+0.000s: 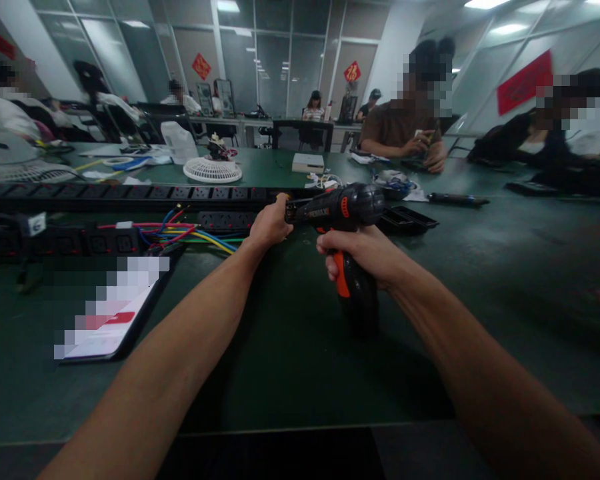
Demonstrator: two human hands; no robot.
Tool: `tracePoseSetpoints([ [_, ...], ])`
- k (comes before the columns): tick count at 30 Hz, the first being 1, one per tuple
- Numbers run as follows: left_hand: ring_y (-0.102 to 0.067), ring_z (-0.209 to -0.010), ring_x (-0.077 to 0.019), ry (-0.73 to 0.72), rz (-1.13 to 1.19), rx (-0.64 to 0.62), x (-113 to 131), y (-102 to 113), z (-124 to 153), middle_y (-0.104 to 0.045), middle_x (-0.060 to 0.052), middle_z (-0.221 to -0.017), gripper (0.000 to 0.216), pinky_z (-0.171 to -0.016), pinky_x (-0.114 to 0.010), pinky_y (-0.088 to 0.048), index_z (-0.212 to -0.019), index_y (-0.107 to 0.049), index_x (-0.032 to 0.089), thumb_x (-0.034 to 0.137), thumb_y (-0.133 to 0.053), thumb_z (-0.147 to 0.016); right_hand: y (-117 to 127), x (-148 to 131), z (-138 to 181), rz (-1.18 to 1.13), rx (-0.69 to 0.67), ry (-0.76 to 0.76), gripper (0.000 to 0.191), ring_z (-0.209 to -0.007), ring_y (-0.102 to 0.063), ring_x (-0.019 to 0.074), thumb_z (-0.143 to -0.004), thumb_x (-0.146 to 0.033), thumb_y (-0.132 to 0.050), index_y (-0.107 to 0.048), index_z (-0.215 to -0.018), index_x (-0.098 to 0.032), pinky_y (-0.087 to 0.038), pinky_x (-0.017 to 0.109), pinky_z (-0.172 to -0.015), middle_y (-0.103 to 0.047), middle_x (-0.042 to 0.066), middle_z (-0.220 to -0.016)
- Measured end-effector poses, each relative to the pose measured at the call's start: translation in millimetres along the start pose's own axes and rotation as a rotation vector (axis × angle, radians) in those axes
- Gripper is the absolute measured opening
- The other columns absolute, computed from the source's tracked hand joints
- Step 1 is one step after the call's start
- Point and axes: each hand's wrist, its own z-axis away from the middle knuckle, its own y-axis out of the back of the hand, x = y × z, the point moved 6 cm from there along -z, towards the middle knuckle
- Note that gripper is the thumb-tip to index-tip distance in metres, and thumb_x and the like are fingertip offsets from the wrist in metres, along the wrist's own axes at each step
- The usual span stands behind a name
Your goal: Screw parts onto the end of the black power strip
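My right hand (pixel 363 257) is wrapped round the grip of a black and orange cordless drill (pixel 343 205). The drill lies level, its long bit pointing left toward my left hand (pixel 270 223). That hand is closed round the end of a black power strip (pixel 225 220) with several sockets; its fingertips are partly hidden. The bit's tip meets the strip's end close to my fingers, but whether it touches a screw I cannot make out. Loose red, blue, yellow and green wires (pixel 190 233) lie just left of my left hand.
A longer socket strip (pixel 130 193) runs behind. At left, a tablet or phone (pixel 105 333) lies near more black sockets (pixel 70 241). Black trays (pixel 405 219) and a dark tool (pixel 457 199) are at right. Beyond are a white fan grille (pixel 213 171) and a seated person (pixel 400 127).
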Motion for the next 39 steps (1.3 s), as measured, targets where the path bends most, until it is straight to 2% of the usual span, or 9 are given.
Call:
tracePoseSetpoints([
  [21,-0.071,-0.111,-0.0304,-0.005,-0.016,0.013,-0.2,0.9,-0.1,-0.075,-0.014,-0.118,0.059,-0.096,-0.04,-0.055,-0.138,-0.047,0.022,0.021,-0.071,-0.084,0.9,1.0,-0.2,-0.02,0.001,0.018,0.016,-0.044,-0.059,0.016,-0.073,-0.022,-0.072,-0.06,-0.063,-0.02,-0.053,0.029,-0.045,-0.059,0.002,-0.049],
  [39,-0.071,-0.112,-0.0314,-0.011,-0.007,0.012,-0.5,-0.1,-0.6,-0.073,-0.015,-0.123,0.061,-0.095,-0.042,-0.055,-0.14,-0.046,0.022,0.023,-0.072,-0.085,1.1,0.5,0.4,-0.031,-0.005,0.014,0.017,-0.043,-0.057,0.0155,-0.075,-0.021,-0.072,-0.059,-0.064,-0.02,-0.052,0.028,-0.045,-0.058,0.002,-0.049],
])
